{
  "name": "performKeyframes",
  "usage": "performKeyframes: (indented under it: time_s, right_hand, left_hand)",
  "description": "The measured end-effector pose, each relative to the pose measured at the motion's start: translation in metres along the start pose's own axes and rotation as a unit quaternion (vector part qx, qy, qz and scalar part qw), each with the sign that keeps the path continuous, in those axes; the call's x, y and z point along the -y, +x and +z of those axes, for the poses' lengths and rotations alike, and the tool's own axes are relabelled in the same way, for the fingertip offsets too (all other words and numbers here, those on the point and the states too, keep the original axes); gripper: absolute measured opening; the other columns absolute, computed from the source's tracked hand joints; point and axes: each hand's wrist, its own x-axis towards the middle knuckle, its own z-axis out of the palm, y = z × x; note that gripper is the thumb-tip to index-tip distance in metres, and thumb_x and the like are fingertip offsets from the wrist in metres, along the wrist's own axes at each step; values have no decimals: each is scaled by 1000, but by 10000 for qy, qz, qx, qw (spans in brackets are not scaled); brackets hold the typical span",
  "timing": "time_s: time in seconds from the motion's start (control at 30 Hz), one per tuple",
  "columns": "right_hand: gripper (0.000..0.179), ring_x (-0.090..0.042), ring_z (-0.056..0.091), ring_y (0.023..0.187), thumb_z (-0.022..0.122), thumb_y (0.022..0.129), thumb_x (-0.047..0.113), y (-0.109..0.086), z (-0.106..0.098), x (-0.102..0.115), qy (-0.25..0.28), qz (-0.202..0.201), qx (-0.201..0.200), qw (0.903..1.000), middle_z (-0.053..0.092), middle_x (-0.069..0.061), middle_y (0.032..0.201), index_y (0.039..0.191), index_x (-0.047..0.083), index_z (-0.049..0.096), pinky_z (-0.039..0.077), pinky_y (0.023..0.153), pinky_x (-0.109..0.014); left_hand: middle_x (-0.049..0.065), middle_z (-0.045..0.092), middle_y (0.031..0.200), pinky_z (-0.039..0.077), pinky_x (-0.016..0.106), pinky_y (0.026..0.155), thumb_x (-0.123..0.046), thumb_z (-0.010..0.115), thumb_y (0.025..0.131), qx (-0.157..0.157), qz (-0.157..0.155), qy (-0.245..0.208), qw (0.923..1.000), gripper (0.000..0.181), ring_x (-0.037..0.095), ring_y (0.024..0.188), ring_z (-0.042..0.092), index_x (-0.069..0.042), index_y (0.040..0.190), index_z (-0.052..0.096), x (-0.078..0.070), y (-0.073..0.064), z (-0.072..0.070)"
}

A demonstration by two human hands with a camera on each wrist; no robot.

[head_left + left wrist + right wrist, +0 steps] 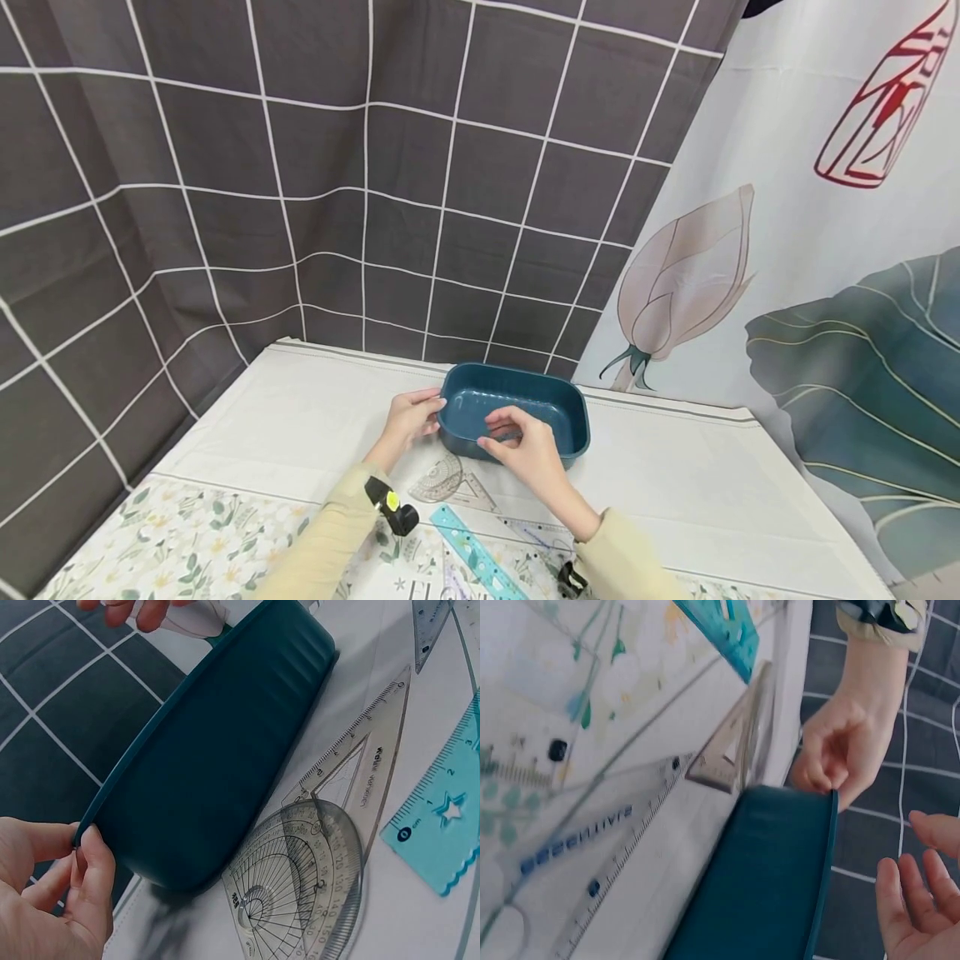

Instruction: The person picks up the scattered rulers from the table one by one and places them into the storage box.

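Note:
A dark teal rectangular basin stands near the back of the table. My left hand pinches its left rim between thumb and fingers, as the left wrist view shows close up on the basin wall. Over the front right of the basin hovers my right hand, its fingers loosely bent and nothing between them. The right wrist view shows those fingers apart from the basin's rim. In front of the basin lie a clear protractor and a clear set square, partly overlapping.
A turquoise ruler lies nearer me, with a star cut-out and wavy edge. Right of it is another clear measuring tool with blue lettering. The table has a white and floral cloth. Behind hangs a dark checked curtain.

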Motion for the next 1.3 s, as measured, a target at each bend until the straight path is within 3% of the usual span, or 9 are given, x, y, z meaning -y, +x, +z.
performKeyframes:
  time_s: [0.3,0.47,0.6,0.87,1.03,1.17,1.3]
  right_hand:
    - [33,-32,67,96,78,77,6,-10,14,-1,77,-235,1247,9919,69,-18,105,107,2,66,61,77,-28]
    - [38,-30,66,101,78,78,6,-11,23,-9,-199,-204,2005,9793,68,-15,112,113,2,64,60,82,-32]
    - [41,-27,65,104,77,78,6,-10,29,-16,-661,-378,2465,9661,67,-10,115,117,5,64,59,82,-28]
    - [45,-16,61,105,77,80,15,-6,34,-21,-1561,-1060,2809,9410,67,-5,118,121,6,63,53,87,-24]
    - [48,-18,56,121,76,83,22,-4,36,-23,-2301,-1306,3152,9114,61,-4,130,127,9,60,49,102,-30]
    - [45,-17,57,121,74,83,23,-5,36,-22,-2723,-1617,3258,8908,63,0,128,126,13,62,49,102,-29]
    - [36,-10,61,112,73,85,24,-8,36,-20,-2931,-1843,3138,8841,68,6,117,119,16,67,51,96,-24]
  left_hand:
    - [16,71,92,51,12,49,-3,67,86,-25,24,60,10000,35,3,57,58,4,120,63,-1,-2,0]
    - [14,71,91,51,12,49,-3,66,87,-14,21,51,10000,35,4,58,57,5,120,62,-2,-3,1]
    - [14,71,91,51,12,49,-3,67,86,-25,-11,1,10000,35,4,59,57,5,120,62,-2,-3,1]
    - [9,70,83,52,13,49,-3,67,86,-34,-41,-46,10000,35,5,57,57,5,120,63,-1,-1,-1]
    - [5,68,80,52,13,49,-2,66,86,-9,-50,-70,10000,35,4,57,56,5,120,63,0,0,0]
    - [5,68,80,51,13,48,-2,66,87,6,-51,-82,10000,35,4,57,56,6,121,62,-1,-1,0]
    - [4,68,80,51,12,48,-2,67,87,13,-56,-105,9999,35,4,57,56,5,121,62,-1,-1,0]
